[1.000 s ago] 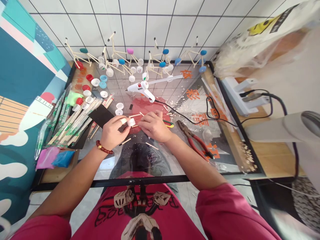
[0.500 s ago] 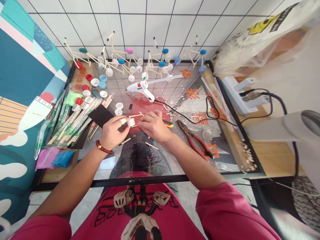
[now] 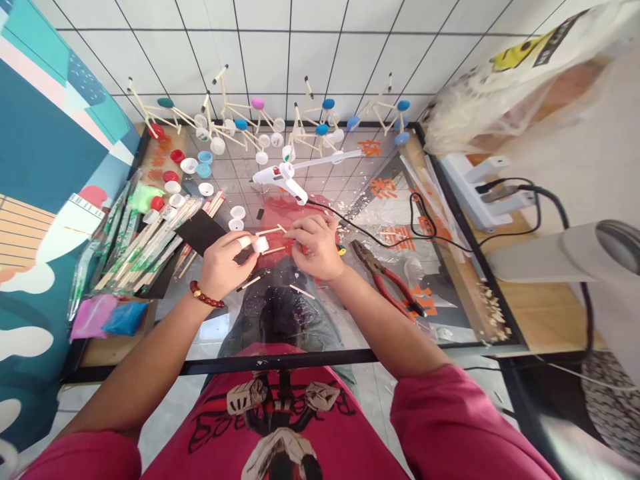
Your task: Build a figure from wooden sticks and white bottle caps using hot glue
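Note:
My left hand (image 3: pixel 223 263) is closed around a white bottle cap (image 3: pixel 261 245), pinched between thumb and fingers over the glass table (image 3: pixel 350 327). A thin wooden stick (image 3: pixel 274 251) runs from the cap to my right hand (image 3: pixel 314 248), whose fingers are curled; whether they grip the stick's end is hidden. More short sticks (image 3: pixel 303 291) lie loose on the glass near both hands. A white glue gun (image 3: pixel 280 177) lies just beyond my hands, its black cord (image 3: pixel 380 241) trailing right.
Red-handled pliers (image 3: pixel 389 283) lie right of my right hand. Packs of chopsticks (image 3: pixel 145 243) and a black card (image 3: pixel 201 230) are at the left, loose bottle caps (image 3: pixel 189 165) behind them. Stick-and-cap models (image 3: pixel 240 123) line the tiled wall. A power strip (image 3: pixel 483 190) sits at the right.
My right hand has drawn a little to the right, away from the cap, so the stick between the hands now shows. The left hand stays put.

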The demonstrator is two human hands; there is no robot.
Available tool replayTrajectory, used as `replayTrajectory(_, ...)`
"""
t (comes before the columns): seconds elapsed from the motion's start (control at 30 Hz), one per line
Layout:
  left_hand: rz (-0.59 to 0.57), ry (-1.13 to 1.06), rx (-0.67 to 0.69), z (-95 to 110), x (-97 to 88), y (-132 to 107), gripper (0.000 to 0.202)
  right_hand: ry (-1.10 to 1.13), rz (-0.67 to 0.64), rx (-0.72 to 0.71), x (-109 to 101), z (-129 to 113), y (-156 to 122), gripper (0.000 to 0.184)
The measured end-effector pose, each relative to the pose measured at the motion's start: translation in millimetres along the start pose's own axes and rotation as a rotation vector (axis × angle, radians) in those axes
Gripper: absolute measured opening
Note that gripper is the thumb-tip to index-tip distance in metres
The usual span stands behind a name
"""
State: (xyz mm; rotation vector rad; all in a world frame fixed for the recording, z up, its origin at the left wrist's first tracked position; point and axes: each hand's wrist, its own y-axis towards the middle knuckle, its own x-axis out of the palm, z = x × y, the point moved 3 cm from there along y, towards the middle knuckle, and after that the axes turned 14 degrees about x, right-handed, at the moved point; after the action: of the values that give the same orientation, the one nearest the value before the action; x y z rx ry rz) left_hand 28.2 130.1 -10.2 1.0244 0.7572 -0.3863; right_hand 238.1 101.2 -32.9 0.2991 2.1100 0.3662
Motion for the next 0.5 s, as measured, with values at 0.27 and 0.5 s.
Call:
replayTrajectory(0.27,-0.015,0.004,-0.019,-1.6,0.6,-1.2,0.02,-0.071,-0.109,-0.076,3.1,-4.8,-3.1,0.015)
replayTrajectory(0.5,0.003,0.004,0.007,-1.1,1.0,-1.2,0.021,-0.122,-0.177,-0.131,1.4,-9.6,-2.0,0.021)
